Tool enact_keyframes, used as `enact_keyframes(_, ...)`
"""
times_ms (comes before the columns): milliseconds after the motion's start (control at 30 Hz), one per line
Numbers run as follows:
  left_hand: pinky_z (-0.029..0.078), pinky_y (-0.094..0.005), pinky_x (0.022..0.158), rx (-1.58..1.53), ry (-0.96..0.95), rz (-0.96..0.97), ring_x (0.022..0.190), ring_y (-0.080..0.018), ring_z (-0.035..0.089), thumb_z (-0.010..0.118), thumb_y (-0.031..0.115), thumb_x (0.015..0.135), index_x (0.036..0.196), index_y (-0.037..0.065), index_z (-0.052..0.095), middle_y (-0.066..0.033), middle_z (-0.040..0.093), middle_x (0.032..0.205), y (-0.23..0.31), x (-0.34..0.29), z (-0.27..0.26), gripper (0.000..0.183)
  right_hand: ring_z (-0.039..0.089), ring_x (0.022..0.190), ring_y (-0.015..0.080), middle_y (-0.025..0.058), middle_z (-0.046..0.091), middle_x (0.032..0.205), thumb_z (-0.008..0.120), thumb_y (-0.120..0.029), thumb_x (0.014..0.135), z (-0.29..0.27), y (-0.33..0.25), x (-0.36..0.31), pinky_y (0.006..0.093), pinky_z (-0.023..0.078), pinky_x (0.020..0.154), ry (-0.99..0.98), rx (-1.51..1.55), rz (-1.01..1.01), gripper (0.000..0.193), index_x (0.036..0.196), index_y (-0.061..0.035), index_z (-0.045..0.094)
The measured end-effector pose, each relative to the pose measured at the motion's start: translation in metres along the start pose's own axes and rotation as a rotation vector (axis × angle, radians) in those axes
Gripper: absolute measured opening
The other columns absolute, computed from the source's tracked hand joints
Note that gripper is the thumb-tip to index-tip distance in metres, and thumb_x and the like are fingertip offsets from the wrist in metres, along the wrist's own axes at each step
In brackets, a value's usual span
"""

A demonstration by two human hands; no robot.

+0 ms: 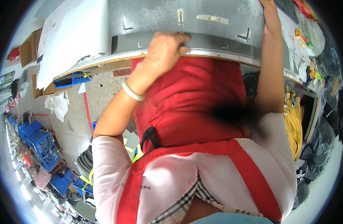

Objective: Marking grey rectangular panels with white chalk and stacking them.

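Aligning the grey sheet (153, 20) seems underway: left hand (164, 48) curls at the table's front edge (216, 56), right hand (271, 18) flanks the sheet, both grips unclear; next calls for steadying.

A pale pink shirt (171, 168) with short sleeves (111, 153), worn under a red apron (190, 84).
Broad, flat red straps (252, 175) rise from the apron's top band to both shoulders, and a black fabric loop (151, 137) sits near its upper left edge, beside faint lettering (171, 128). Small dark print (145, 187) marks the shirt's left chest; checked trim (181, 202) in black and white, with some beige, borders the V-shaped neckline. A smooth, cream-coloured bangle (132, 90) circles the left wrist, and both forearms are bare.
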State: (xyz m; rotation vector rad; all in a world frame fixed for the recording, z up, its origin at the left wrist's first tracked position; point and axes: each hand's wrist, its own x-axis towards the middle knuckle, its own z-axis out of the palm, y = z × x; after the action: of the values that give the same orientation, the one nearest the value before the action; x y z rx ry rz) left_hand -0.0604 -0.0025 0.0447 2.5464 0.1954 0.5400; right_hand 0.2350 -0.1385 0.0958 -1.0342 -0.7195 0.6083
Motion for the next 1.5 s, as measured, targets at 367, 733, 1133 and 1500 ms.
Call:
enact_keyframes(367, 0.053, -0.0414, 0.086, -0.097, -0.263, -0.171, 0.099, -0.0368, 0.066, 0.066, 0.019, 0.093, 0.103, 0.006, 0.073, -0.013, 0.072, 0.105, -0.019, 0.006, -0.014, 0.018, 0.065, 0.101, 0.0109, 0.0009, 0.067, 0.113, 0.064, -0.027, 0.101, 0.002, 0.01, -0.013, 0.0266, 0.051, 0.09, 0.098, 0.092, 0.055, 0.028, 0.121, -0.0077, 0.063)
enact_keyframes(733, 0.052, -0.0418, 0.091, -0.029, -0.402, -0.172, 0.105, -0.0365, 0.066, 0.057, 0.024, 0.099, 0.114, 0.01, 0.07, -0.0132, 0.071, 0.113, -0.029, 0.008, -0.018, 0.025, 0.064, 0.103, 0.0112, 0.0002, 0.067, 0.112, 0.068, -0.026, 0.098, 0.0, 0.025, -0.015, 0.0262, 0.05, 0.091, 0.216, 0.062, 0.094, 0.031, 0.124, -0.0095, 0.063)
enact_keyframes(1133, 0.054, -0.0389, 0.09, -0.001, -0.487, -0.237, 0.104, -0.0341, 0.068, 0.059, 0.026, 0.1, 0.121, 0.012, 0.07, -0.0133, 0.072, 0.113, -0.022, 0.012, -0.022, 0.028, 0.066, 0.095, 0.0112, 0.0004, 0.069, 0.107, 0.067, -0.026, 0.099, -0.003, 0.039, -0.015, 0.0256, 0.053, 0.084, -0.017, 0.646, 0.263, 0.027, 0.12, -0.0098, 0.063)
enact_keyframes(1500, 0.052, -0.0407, 0.094, 0.074, -0.601, -0.29, 0.108, -0.0329, 0.067, 0.055, 0.034, 0.101, 0.128, 0.019, 0.068, -0.011, 0.07, 0.12, -0.015, 0.017, -0.028, 0.033, 0.066, 0.094, 0.011, 0.0011, 0.069, 0.107, 0.067, -0.028, 0.099, 0.001, 0.037, -0.021, 0.0257, 0.052, 0.084, 0.204, 0.099, 0.157, 0.029, 0.121, -0.0085, 0.063)
